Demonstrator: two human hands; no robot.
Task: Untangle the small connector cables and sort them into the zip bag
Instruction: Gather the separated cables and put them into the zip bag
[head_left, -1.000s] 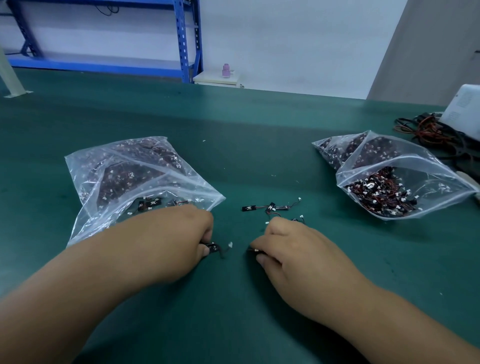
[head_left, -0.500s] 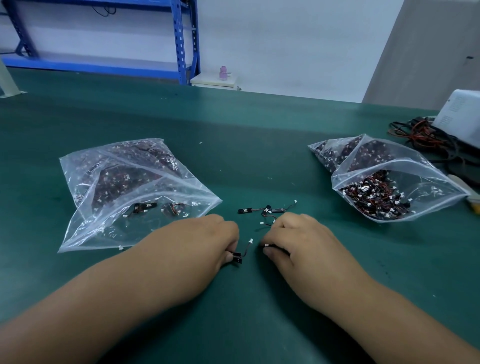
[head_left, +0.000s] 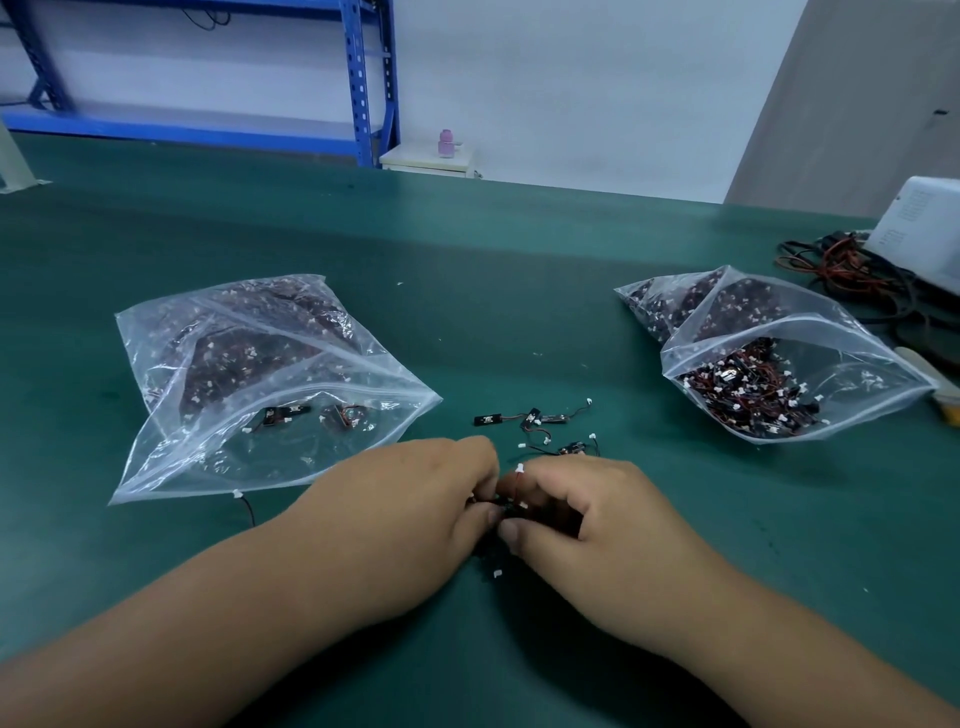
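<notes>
My left hand (head_left: 415, 509) and my right hand (head_left: 587, 530) meet fingertip to fingertip at the table's middle, both pinching a small tangle of connector cables (head_left: 511, 501) with white plugs. More loose connector cables (head_left: 535, 418) lie just beyond my hands. A clear zip bag (head_left: 218, 441) lies open to the left with a few cables inside. A second zip bag (head_left: 810, 415) at the right holds a dense heap of tangled cables.
The green table mat (head_left: 519, 270) stretches far back. A pile of red and black wires (head_left: 852, 270) and a white device (head_left: 919, 228) sit at the far right edge. One stray cable (head_left: 244, 506) lies by the left bag's corner. Blue shelving (head_left: 363, 78) stands behind.
My two hands have come together, closing the gap between them, and now both pinch the same small cable tangle. A white plug now lies on the mat below my fingers.
</notes>
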